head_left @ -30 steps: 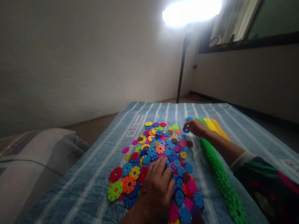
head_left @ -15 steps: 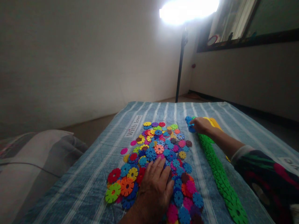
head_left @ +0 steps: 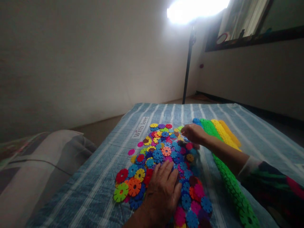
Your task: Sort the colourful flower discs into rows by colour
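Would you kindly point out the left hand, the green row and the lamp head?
Left hand (head_left: 163,185): head view, on its back.
Green row (head_left: 231,184): head view, on the stretch nearer the camera.
Lamp head (head_left: 197,10): head view, on its lit panel.

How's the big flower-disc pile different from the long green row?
The flower-disc pile mixes many colours, while the green row is all green. The pile is broad and jumbled; the row is narrow and neatly lined up. The left hand rests on the pile, but the right forearm crosses over the row. Both have notched discs and lie on striped cloth.
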A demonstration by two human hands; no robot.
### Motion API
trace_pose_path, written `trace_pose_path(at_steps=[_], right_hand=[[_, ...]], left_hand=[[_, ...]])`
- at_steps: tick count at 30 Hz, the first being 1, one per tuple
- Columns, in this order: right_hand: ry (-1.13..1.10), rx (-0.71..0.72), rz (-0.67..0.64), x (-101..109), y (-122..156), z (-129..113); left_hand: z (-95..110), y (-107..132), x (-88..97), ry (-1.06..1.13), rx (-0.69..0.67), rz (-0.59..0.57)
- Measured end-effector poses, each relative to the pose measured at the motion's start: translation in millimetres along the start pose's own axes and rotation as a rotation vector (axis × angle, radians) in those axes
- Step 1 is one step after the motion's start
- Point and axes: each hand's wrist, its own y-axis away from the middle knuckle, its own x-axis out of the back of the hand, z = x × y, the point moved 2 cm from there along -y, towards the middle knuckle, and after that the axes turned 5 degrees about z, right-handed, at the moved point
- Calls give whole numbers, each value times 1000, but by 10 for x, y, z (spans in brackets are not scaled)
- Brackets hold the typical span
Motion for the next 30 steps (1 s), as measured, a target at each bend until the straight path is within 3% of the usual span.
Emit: trace_pose_path(at_steps=[5, 10, 20, 30], right_hand=[[-54, 113, -49, -108, 16, -482], [-43, 123, -54, -138, 44, -698], [-69, 93, -78, -199, 51, -740], [-330, -10, -15, -236, 30, -679]], left_hand=[[-1, 8, -13, -20, 0, -9], [-6, 0, -6, -24, -13, -9], [-13, -16, 21, -25, -24, -26], [-9, 4, -20, -5, -8, -9]])
